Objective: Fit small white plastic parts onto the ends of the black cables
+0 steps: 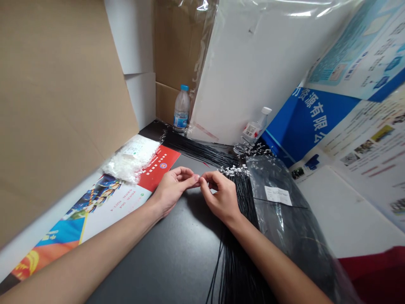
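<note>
My left hand [173, 185] and my right hand [220, 194] meet fingertip to fingertip over the dark table [171, 253]. Both are closed in a pinch. Whatever lies between the fingers is too small or too hidden to name. Close beside my right hand, partly under its wrist and forearm, runs a thick bundle of black wires [245, 198] with small white connectors [236, 170] at its far end. To the left of my left hand sits a clear bag of small white pieces [133, 158], on a red and white printed sheet [158, 166].
A second row of black wires [199, 147] lies behind my hands. Two plastic bottles, one blue-capped [181, 109] and one white-capped [257, 124], stand at the back. A clear plastic bag [284, 228] with a label covers the right side. Cardboard [60, 93] rises at the left.
</note>
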The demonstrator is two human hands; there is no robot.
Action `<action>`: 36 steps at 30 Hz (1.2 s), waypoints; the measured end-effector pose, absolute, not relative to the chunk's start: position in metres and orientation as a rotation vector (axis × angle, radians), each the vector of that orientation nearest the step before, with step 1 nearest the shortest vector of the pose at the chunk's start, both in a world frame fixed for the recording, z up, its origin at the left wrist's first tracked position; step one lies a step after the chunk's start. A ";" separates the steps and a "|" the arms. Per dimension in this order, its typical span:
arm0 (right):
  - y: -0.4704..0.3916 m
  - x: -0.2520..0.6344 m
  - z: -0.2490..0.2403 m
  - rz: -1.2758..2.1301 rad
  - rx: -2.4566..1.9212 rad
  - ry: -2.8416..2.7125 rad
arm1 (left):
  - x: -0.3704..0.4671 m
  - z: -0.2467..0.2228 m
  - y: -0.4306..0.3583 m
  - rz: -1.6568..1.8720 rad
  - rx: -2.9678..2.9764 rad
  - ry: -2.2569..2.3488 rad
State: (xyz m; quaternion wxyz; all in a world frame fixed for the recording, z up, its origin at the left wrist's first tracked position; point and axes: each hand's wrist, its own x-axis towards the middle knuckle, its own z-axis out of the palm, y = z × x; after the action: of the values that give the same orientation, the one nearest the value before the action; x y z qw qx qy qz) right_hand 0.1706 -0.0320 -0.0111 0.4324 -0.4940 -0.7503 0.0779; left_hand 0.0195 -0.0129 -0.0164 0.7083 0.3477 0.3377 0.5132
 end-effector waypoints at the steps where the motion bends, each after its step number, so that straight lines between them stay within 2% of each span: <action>1: -0.032 0.171 -0.011 0.195 -1.230 -1.868 | 0.020 -0.017 -0.013 1.144 0.765 0.746; 23: -0.030 0.176 -0.007 0.146 -1.183 -1.935 | 0.009 -0.012 -0.005 1.082 0.856 0.709; 36: -0.030 0.183 -0.006 -0.363 -1.171 -2.123 | 0.006 -0.012 -0.005 0.957 0.844 0.714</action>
State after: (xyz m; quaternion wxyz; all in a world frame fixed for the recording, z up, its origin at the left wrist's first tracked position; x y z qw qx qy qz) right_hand 0.1830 -0.0297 -0.0058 0.3380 -0.4495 -0.8150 -0.1394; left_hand 0.0063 -0.0051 -0.0117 0.7444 0.3855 0.3260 0.4371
